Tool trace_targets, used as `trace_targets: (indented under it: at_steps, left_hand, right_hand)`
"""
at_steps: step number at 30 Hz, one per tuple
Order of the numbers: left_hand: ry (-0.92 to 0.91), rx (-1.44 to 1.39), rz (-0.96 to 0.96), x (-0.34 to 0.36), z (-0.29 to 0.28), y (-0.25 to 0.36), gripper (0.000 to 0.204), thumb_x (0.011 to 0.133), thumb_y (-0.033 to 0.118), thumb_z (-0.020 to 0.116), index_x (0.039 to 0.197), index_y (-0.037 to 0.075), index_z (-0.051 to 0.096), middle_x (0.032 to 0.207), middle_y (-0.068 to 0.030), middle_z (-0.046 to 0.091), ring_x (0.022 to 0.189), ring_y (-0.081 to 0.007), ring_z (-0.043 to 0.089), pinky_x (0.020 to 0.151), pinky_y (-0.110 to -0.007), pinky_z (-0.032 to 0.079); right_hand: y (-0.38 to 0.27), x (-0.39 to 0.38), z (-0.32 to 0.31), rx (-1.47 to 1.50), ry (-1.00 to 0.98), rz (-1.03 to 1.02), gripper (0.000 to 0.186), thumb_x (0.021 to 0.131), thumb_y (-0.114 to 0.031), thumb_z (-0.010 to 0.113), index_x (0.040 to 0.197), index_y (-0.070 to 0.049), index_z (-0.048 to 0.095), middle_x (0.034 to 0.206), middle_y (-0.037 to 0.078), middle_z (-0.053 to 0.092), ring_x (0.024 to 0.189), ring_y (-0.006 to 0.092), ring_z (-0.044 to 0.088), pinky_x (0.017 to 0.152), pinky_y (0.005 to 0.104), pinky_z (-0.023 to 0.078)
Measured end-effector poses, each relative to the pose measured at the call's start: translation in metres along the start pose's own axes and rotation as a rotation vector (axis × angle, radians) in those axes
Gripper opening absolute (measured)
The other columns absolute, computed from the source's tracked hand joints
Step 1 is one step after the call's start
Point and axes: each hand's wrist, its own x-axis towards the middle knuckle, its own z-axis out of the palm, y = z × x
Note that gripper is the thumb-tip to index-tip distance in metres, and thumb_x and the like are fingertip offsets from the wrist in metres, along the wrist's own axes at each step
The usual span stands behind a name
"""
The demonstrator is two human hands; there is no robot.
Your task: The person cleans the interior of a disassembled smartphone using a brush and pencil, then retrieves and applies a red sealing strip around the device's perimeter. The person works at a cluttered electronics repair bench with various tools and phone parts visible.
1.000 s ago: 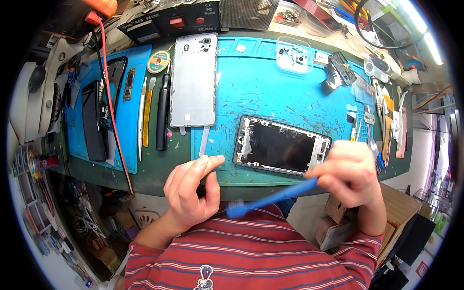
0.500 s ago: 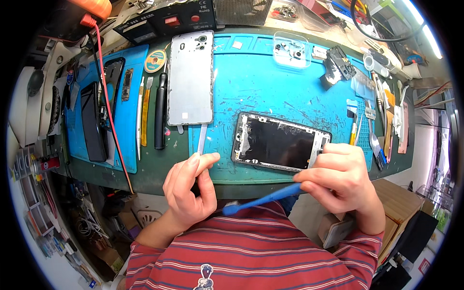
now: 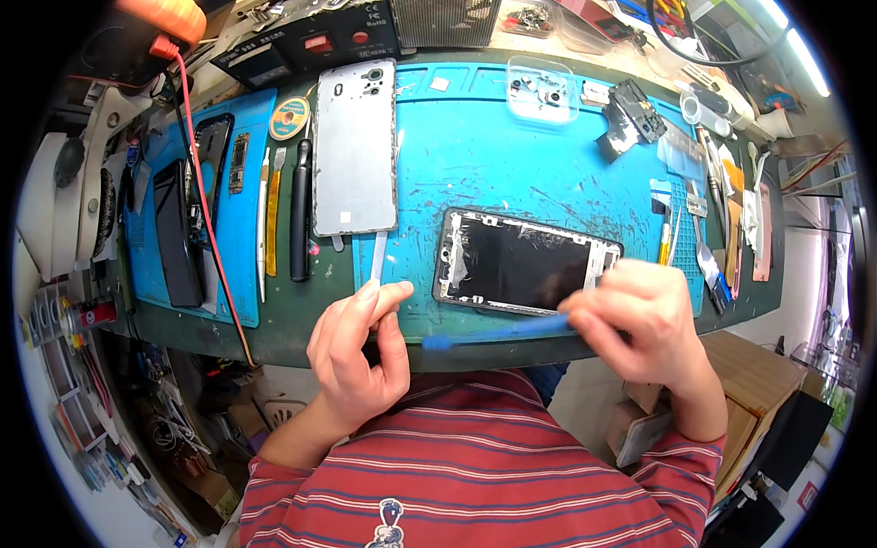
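In my right hand (image 3: 639, 315), closed and smeared by motion, is a blue brush (image 3: 512, 331). Its blurred head points left, over the near edge of the mat. Just beyond that hand lies an opened phone (image 3: 530, 263) with a black panel and torn, silvery film at its left end. My left hand (image 3: 358, 342) has curled fingers, with the thumb near the index finger; what they hold, if anything, is hidden. Its fingertips overlap the near end of a thin grey strip (image 3: 379, 258), which reaches toward a grey phone back panel (image 3: 354, 155).
A clear box of small parts (image 3: 543, 89) stands at the back of the blue mat (image 3: 475, 164), beside a black phone part (image 3: 630, 119). Left of the panel are a black-handled tool (image 3: 301, 210), a solder reel (image 3: 290, 119) and a dark phone (image 3: 177, 233). A red cable (image 3: 203, 183) crosses there.
My right hand has lifted the brush away from me, toward the mat's near edge and the opened phone. The left hand stays nearly still.
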Motion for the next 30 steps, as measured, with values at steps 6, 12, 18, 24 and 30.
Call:
trace_targets:
  at_steps: [6, 12, 18, 24, 30]
  left_hand:
    - [-0.122, 0.036, 0.032, 0.004, -0.006, 0.002, 0.057, 0.099, -0.014, 0.058, 0.150, -0.007, 0.035, 0.115, -0.0252, 0.075, 0.092, -0.0249, 0.073, 0.079, -0.033, 0.059]
    - [-0.155, 0.166, 0.058, 0.015, -0.008, 0.009, 0.043, 0.087, -0.013, 0.070, 0.128, -0.002, 0.067, 0.109, -0.0150, 0.078, 0.089, -0.0289, 0.072, 0.078, -0.037, 0.058]
    - [-0.250, 0.217, 0.067, 0.024, -0.010, 0.014, 0.041, 0.085, 0.013, 0.082, 0.125, 0.009, 0.079, 0.116, -0.0032, 0.073, 0.094, -0.0228, 0.065, 0.083, -0.036, 0.053]
    - [-0.356, 0.296, 0.091, 0.022, -0.013, 0.017, 0.042, 0.088, 0.017, 0.080, 0.129, 0.009, 0.077, 0.123, -0.0040, 0.069, 0.102, -0.0247, 0.061, 0.090, -0.040, 0.050]
    - [-0.372, 0.394, 0.166, 0.018, -0.011, 0.018, 0.045, 0.096, 0.024, 0.072, 0.136, 0.004, 0.073, 0.128, -0.0070, 0.067, 0.107, -0.0257, 0.060, 0.091, -0.041, 0.047]
  right_hand:
    - [0.005, -0.012, 0.002, -0.008, 0.148, 0.065, 0.006, 0.086, -0.013, 0.080, 0.089, -0.009, 0.079, 0.066, 0.004, 0.060, 0.054, 0.0225, 0.055, 0.050, 0.0368, 0.042]
    - [0.012, -0.047, -0.010, 0.093, 0.185, 0.094, 0.009, 0.087, -0.014, 0.078, 0.090, -0.007, 0.082, 0.061, 0.003, 0.055, 0.053, 0.0196, 0.050, 0.049, 0.0356, 0.037]
    - [0.019, -0.110, -0.006, 0.003, 0.445, 0.466, 0.016, 0.100, -0.010, 0.067, 0.096, 0.001, 0.079, 0.066, 0.004, 0.054, 0.060, 0.0156, 0.046, 0.056, 0.0324, 0.032]
    - [0.025, -0.145, 0.008, 0.016, 0.650, 0.567, 0.017, 0.106, -0.007, 0.063, 0.106, 0.003, 0.077, 0.074, 0.003, 0.055, 0.065, 0.0128, 0.048, 0.060, 0.0291, 0.035]
    - [0.040, -0.146, 0.011, -0.326, 0.871, 0.652, 0.028, 0.108, -0.008, 0.062, 0.134, -0.001, 0.069, 0.103, 0.009, 0.067, 0.091, 0.0208, 0.064, 0.083, 0.0325, 0.051]
